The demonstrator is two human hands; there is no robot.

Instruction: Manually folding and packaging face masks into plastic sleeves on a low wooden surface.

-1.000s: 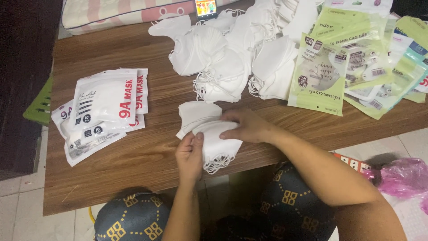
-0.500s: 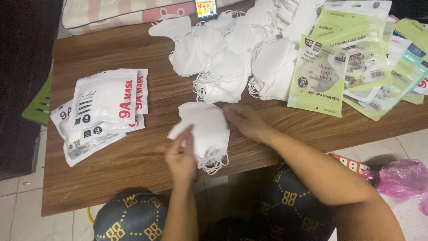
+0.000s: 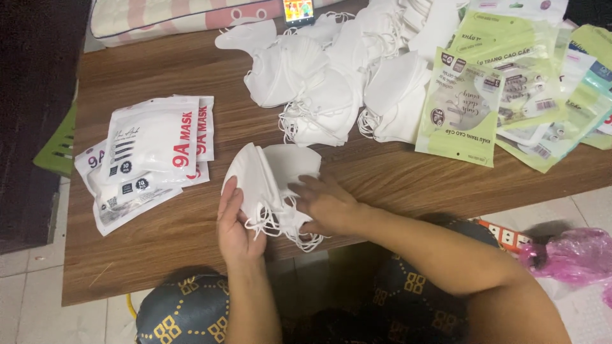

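My left hand (image 3: 237, 223) cups the stack of white masks (image 3: 271, 181) edge-on, fingers curled behind it so the stack stays squared. My right hand (image 3: 326, 205) lies spread against its other side, steadying it above the bench (image 3: 178, 255).

Even indoor light falls from above; the white masks (image 3: 331, 89) glare slightly, the frame's left edge lies dark, focus sharp.

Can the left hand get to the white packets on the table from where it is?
Probably yes. The left hand props up a small stack of white masks, and the white packets lie just beyond it on the bare wooden table, with nothing between. It would likely have to let go of the masks first.
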